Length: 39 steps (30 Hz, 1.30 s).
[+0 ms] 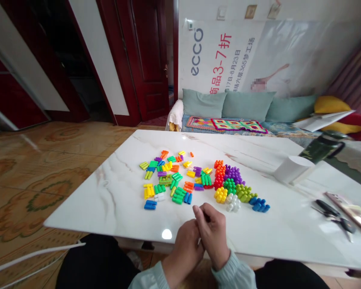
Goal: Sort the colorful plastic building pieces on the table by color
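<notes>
My left hand [188, 245] and my right hand [212, 230] are clasped together at the table's near edge, their fingers folded against each other. Whatever might be between them is hidden. Beyond them, loose colored plastic pieces [179, 195] lie scattered at the left, in green, yellow, orange, blue and purple. To the right, pieces stand upright in groups by color: orange and red [220, 174], purple [233, 174], green [229, 186], yellow [220, 195], white [233, 203], lime [244, 193] and blue [259, 204]. Neither hand touches any visible piece.
The white table [108, 208] also bears a white roll [291, 169], a camouflage flask [323, 146], black-handled scissors [333, 216] and a phone-like item [350, 210] at the right. Behind it is a sofa with green cushions [248, 105].
</notes>
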Each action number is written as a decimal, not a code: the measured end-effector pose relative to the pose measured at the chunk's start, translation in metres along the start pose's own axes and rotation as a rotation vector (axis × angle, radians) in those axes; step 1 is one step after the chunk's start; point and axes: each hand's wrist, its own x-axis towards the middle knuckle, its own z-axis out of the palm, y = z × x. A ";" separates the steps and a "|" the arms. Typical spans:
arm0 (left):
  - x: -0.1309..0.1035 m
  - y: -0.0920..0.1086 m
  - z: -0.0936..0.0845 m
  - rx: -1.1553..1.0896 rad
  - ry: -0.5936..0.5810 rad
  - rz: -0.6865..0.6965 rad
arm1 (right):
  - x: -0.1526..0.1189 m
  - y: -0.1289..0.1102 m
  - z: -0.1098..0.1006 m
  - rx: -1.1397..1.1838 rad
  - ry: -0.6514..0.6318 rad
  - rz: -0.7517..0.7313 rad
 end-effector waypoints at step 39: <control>0.067 -0.083 -0.116 0.399 0.311 0.004 | 0.008 0.044 0.019 -0.237 -0.235 0.201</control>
